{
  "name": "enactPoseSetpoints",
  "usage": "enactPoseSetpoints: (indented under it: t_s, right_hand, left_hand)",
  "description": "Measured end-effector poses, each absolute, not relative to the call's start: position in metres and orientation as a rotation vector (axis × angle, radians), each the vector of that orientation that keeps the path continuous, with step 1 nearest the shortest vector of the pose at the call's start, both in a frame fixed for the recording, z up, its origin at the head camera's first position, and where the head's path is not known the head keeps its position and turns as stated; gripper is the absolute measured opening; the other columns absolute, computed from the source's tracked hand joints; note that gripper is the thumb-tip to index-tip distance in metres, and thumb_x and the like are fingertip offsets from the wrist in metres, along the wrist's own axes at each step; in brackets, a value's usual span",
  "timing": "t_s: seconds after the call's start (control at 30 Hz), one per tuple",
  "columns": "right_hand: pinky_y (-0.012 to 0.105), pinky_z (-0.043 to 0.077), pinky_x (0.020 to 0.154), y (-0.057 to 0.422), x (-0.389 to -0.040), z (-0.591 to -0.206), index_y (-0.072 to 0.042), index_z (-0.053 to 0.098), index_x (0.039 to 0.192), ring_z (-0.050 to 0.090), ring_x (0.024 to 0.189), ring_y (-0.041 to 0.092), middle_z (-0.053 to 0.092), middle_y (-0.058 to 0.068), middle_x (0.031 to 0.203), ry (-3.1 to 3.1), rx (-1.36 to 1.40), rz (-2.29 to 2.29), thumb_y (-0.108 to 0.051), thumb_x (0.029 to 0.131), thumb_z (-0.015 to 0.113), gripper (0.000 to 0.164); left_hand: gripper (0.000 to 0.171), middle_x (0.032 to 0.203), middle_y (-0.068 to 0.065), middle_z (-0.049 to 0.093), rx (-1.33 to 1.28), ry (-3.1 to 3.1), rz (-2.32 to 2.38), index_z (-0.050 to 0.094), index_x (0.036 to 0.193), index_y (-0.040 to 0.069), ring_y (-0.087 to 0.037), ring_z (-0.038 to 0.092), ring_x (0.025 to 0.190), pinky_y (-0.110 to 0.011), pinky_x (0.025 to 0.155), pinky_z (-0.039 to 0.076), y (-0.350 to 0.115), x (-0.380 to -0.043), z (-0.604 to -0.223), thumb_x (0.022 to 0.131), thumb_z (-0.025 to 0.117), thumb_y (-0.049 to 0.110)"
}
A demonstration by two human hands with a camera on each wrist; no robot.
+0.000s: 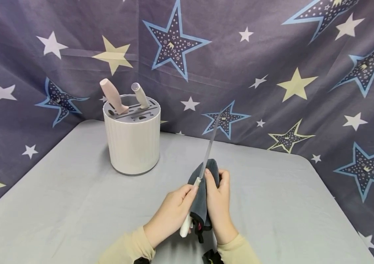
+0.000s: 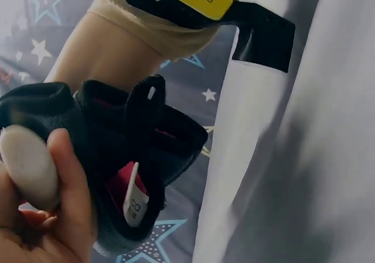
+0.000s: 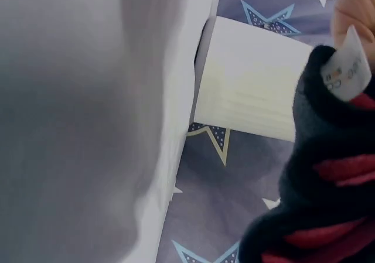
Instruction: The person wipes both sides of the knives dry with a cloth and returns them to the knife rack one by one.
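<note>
My left hand (image 1: 170, 207) grips the white handle (image 1: 186, 224) of a knife, whose long narrow blade (image 1: 211, 143) tilts up and away, seen almost edge-on. In my right hand (image 1: 219, 201) is a folded dark grey cloth (image 1: 200, 203), held beside the blade near the handle; the thumb lies over the cloth. Folds hide part of the right fingers. The left wrist view shows the rounded handle end (image 2: 29, 168) between fingers and the cloth's white label (image 2: 135, 205). Red inner folds of the cloth (image 3: 296, 187) appear in the right wrist view.
A white ribbed knife block (image 1: 132, 146) stands at the back left of the grey-covered table (image 1: 272, 205). A pink handle (image 1: 112, 94) and a whitish handle (image 1: 140, 96) stick up from its slotted top. Star-patterned curtain (image 1: 239, 69) hangs behind the table.
</note>
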State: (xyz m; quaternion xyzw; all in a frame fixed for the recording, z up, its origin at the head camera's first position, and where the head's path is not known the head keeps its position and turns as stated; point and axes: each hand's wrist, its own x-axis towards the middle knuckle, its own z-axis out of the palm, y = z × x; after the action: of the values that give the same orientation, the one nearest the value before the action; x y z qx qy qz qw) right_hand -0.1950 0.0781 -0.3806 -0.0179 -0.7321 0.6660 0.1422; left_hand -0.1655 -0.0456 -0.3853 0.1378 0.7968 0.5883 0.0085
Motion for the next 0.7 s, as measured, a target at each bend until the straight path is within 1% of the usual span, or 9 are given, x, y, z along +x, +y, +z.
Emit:
enactPoseSetpoints:
  t_s: [0.07,0.13,0.17,0.4,0.7]
  right_hand:
    - [0.025,0.047,0.069,0.077,-0.194,-0.382,-0.002,0.047,0.109,0.052,0.084,0.016,0.05,0.008,0.097,-2.102,-0.035,1.92,-0.024,0.102,0.054,0.024]
    - [0.026,0.046,0.07,0.075,-0.192,-0.384,-0.001,0.046,0.108,0.051,0.085,0.016,0.049,0.008,0.096,-2.082,-0.02,1.923,-0.023,0.102,0.053,0.024]
    - [0.026,0.045,0.07,0.075,-0.191,-0.384,-0.001,0.046,0.108,0.05,0.085,0.017,0.048,0.007,0.095,-2.071,-0.015,1.924,-0.023,0.103,0.053,0.023]
    - [0.028,0.042,0.074,0.07,-0.189,-0.387,-0.002,0.046,0.109,0.047,0.089,0.018,0.047,0.008,0.098,-2.057,0.026,1.904,-0.024,0.103,0.052,0.024]
    - [0.028,0.049,0.069,0.067,-0.185,-0.388,-0.004,0.045,0.112,0.052,0.088,0.021,0.05,0.011,0.101,-2.103,0.063,1.93,-0.03,0.103,0.053,0.028]
  left_hand:
    - [0.038,0.059,0.007,0.04,0.488,2.634,1.75,0.055,0.085,0.01,-0.001,0.041,0.047,-0.022,0.046,0.04,-0.044,-0.164,-0.385,0.108,0.038,0.036]
    - [0.037,0.06,0.008,0.036,0.523,2.742,1.682,0.051,0.08,0.012,-0.002,0.033,0.051,-0.021,0.047,0.034,-0.043,-0.163,-0.385,0.108,0.039,0.033]
    - [0.037,0.059,0.009,0.035,0.528,2.761,1.667,0.049,0.078,0.013,-0.002,0.032,0.05,-0.02,0.047,0.033,-0.043,-0.163,-0.385,0.108,0.039,0.032]
    - [0.038,0.064,0.007,0.037,0.52,2.889,1.543,0.048,0.081,0.016,-0.004,0.033,0.053,-0.021,0.049,0.035,-0.044,-0.161,-0.385,0.109,0.035,0.037]
    - [0.038,0.063,0.007,0.038,0.445,2.954,1.538,0.049,0.08,0.017,-0.005,0.033,0.051,-0.021,0.048,0.032,-0.046,-0.164,-0.388,0.109,0.034,0.037]
